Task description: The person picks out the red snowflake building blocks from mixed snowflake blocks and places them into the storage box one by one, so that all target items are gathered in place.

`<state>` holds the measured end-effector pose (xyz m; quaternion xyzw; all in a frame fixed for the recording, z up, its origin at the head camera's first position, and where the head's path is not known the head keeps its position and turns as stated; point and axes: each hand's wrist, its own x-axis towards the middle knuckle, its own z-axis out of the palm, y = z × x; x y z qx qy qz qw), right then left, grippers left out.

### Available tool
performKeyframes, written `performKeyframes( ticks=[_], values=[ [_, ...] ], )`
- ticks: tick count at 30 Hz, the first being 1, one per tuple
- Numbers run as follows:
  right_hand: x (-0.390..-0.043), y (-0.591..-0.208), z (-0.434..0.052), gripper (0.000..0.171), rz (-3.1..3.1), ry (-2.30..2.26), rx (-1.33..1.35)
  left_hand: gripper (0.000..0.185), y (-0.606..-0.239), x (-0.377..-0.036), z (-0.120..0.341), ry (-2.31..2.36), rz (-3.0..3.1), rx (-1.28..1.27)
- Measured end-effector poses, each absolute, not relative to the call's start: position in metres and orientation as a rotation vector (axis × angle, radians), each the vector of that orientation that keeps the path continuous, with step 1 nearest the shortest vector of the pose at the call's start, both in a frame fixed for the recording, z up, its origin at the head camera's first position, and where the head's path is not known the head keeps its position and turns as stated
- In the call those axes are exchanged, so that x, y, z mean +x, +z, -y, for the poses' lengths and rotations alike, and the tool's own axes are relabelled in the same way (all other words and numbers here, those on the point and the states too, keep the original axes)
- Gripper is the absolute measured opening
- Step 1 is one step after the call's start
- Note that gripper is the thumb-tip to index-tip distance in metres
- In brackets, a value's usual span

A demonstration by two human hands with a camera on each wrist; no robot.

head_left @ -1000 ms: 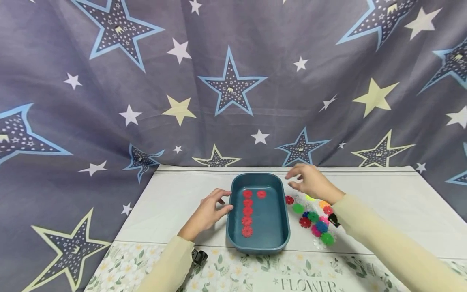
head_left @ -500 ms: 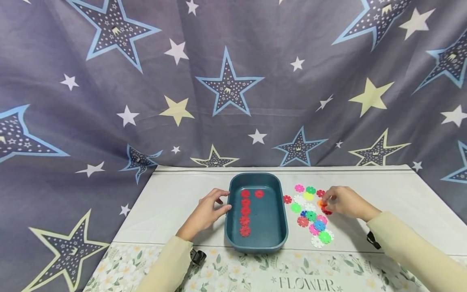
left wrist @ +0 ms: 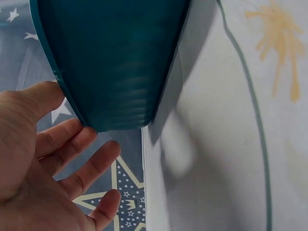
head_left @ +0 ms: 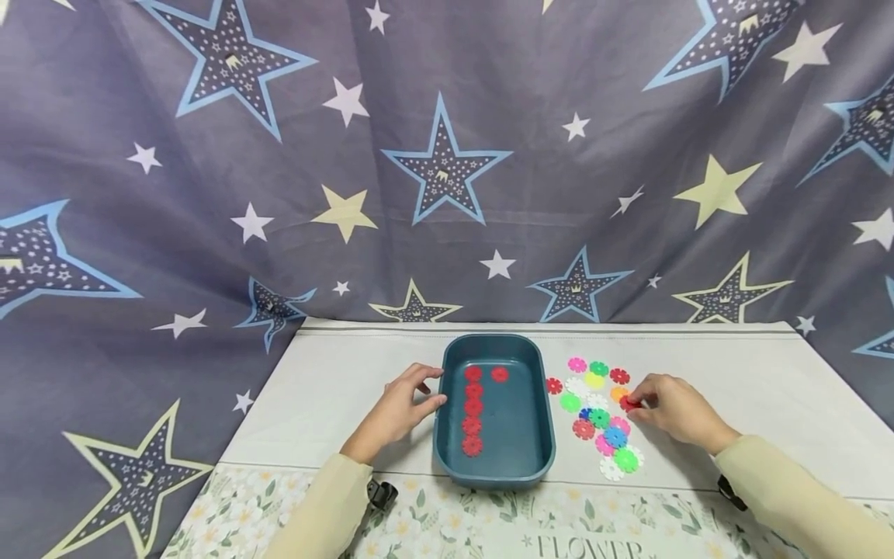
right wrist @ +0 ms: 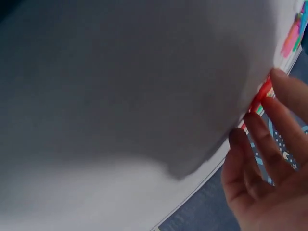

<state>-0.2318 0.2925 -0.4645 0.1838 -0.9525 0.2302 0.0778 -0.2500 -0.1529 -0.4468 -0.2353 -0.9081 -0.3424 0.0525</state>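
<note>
A teal tray (head_left: pixel 492 339) sits mid-table with several red flower-shaped discs (head_left: pixel 473 407) in a column and one more beside the top. My left hand (head_left: pixel 419 392) rests against the tray's left wall with relaxed, spread fingers; the left wrist view shows that hand (left wrist: pixel 57 159) beside the tray wall (left wrist: pixel 115 57). To the right of the tray lies a scatter of coloured discs (head_left: pixel 601 419). My right hand (head_left: pixel 639 402) pinches a red disc (head_left: pixel 629 404) at the scatter's right edge. In the right wrist view the fingertips (right wrist: pixel 284 86) touch that red disc (right wrist: pixel 262 91).
A white cloth (head_left: pixel 335 388) covers the table, with a floral band (head_left: pixel 489 520) along the near edge. A star-printed curtain (head_left: pixel 447 155) hangs close behind the table's far edge. A black wrist strap clip (head_left: pixel 380 492) shows at my left sleeve.
My right hand came down from the tray's far right corner to the coloured discs and took a red one between its fingertips. The left hand stayed against the tray.
</note>
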Motion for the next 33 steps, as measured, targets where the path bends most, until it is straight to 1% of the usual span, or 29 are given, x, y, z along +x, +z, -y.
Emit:
performKeyframes(
  ticks=[5, 12, 21, 25, 33],
  values=[
    [-0.233, -0.467, -0.287, 0.013, 2.854, 0.660, 0.467, 0.041, -0.448, -0.251, 0.153, -1.029, 2.763, -0.717],
    [-0.238, -0.464, -0.282, 0.016, 2.854, 0.652, 0.462, 0.042, -0.448, -0.251, 0.153, -1.035, 2.777, -0.709],
    [-0.239, -0.449, -0.270, 0.018, 2.650, 0.689, 0.659, 0.041, -0.448, -0.250, 0.154, -1.030, 2.758, -0.706],
    [-0.239, -0.437, -0.256, 0.020, 2.576, 0.678, 0.745, 0.041, -0.447, -0.251, 0.154, -1.028, 2.758, -0.717],
    [-0.245, -0.421, -0.221, 0.019, 2.483, 0.684, 0.877, 0.041, -0.446, -0.251, 0.153, -1.019, 2.756, -0.724]
  ],
)
